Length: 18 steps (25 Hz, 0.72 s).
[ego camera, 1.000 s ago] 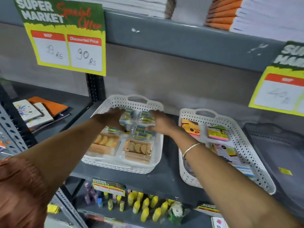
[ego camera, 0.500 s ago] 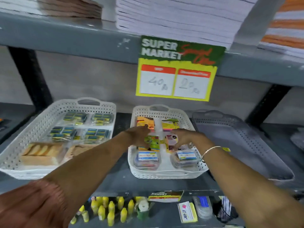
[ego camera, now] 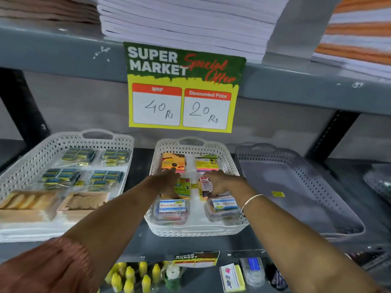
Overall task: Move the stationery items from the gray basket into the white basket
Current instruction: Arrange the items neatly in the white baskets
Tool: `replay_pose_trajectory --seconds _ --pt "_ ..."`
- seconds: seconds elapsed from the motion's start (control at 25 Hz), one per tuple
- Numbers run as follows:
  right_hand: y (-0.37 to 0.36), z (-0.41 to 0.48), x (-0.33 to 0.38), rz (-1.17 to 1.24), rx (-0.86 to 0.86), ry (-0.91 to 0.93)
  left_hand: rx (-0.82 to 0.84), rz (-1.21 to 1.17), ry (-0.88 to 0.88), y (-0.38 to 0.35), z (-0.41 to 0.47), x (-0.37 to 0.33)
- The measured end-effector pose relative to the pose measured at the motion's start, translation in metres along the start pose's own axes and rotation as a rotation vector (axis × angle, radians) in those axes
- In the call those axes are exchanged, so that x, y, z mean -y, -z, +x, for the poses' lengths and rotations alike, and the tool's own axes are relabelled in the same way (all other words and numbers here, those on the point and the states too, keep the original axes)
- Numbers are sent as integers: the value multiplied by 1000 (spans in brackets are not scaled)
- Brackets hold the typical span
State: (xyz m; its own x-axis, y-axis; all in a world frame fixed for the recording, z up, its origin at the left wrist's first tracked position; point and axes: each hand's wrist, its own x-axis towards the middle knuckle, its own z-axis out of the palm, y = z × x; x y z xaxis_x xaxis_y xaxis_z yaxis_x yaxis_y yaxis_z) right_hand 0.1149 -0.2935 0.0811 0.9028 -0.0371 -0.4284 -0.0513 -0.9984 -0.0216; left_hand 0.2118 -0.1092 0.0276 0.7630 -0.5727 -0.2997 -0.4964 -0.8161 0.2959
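Note:
The white basket (ego camera: 196,231) stands in the middle of the shelf. It holds an orange pack (ego camera: 172,162), a yellow-green pack (ego camera: 206,162) and two clear boxes (ego camera: 171,210) of small items. My left hand (ego camera: 167,181) reaches in palm down and closes over a green sticky-note pack (ego camera: 183,187) in the middle row. My right hand (ego camera: 221,182) curls around a white and red pack (ego camera: 205,186), with its thumb near the right clear box (ego camera: 224,206). The gray basket (ego camera: 296,187) sits to the right, showing only a yellow sticker (ego camera: 277,194).
A second white basket (ego camera: 63,140) at the left holds clip packs and wooden pieces. A price sign (ego camera: 183,87) hangs from the upper shelf, under paper stacks (ego camera: 186,20). Yellow bottles (ego camera: 131,275) and small packs fill the lower shelf. A black upright (ego camera: 332,134) stands behind the gray basket.
Both hands left the left white basket and moved right into the middle white basket. My view swung right with them. In the last half second the hands barely shifted.

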Motion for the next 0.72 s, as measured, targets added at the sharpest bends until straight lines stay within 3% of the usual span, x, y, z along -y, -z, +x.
replay_pose_trajectory --seconds 0.56,0.64,0.72 --pt "2 -12 2 76 -44 -4 23 -18 -11 13 -34 -18" --pt "12 -25 2 124 -124 3 -89 45 -68 19 -49 -31" --pt "19 -42 3 243 -304 49 -219 -55 -124 28 -71 -45"
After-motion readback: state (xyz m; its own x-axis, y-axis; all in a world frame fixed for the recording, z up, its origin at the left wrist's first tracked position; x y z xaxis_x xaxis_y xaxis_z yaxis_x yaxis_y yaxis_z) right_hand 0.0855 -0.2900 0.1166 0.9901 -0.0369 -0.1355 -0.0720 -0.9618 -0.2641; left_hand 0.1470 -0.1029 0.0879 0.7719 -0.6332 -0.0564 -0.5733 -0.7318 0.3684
